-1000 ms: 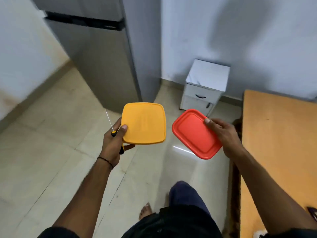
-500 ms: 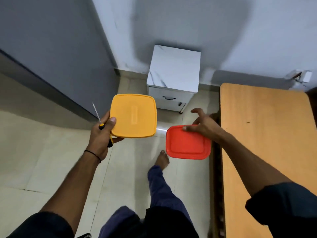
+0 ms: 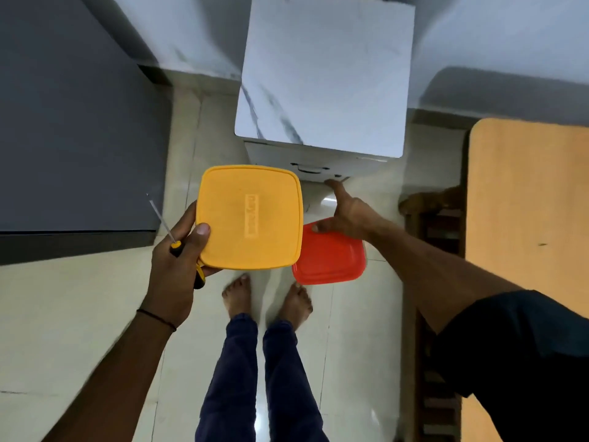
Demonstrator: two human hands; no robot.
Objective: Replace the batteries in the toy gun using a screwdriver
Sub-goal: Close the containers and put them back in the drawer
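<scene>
**Both hands loaded in front of a small cabinet**

Nearest the camera, a dark sleeve covers the right upper arm, and dark blue trousers run down to two bare feet standing on a pale tiled floor. A thin black band circles the left wrist.

The left hand grips two things at once. Its thumb presses on the top face of a yellow container, a square with rounded corners held flat with its lid towards the camera. The screwdriver is clamped in the same hand against the palm. Its yellow and black handle pokes out below the fingers, and its thin metal shaft points up and to the left, away from the container.

The right hand pinches a red container at its far edge, thumb on top. This one sits lower than the yellow one and is partly tucked under its right corner. The index finger stretches forward towards the bottom front of the cabinet; whether it touches there I cannot tell.

Just beyond stands the white cabinet with a marbled top and a dark drawer handle. A grey fridge fills the left side. On the right lies a tan wooden worktop, with a dark wooden frame beside it.
</scene>
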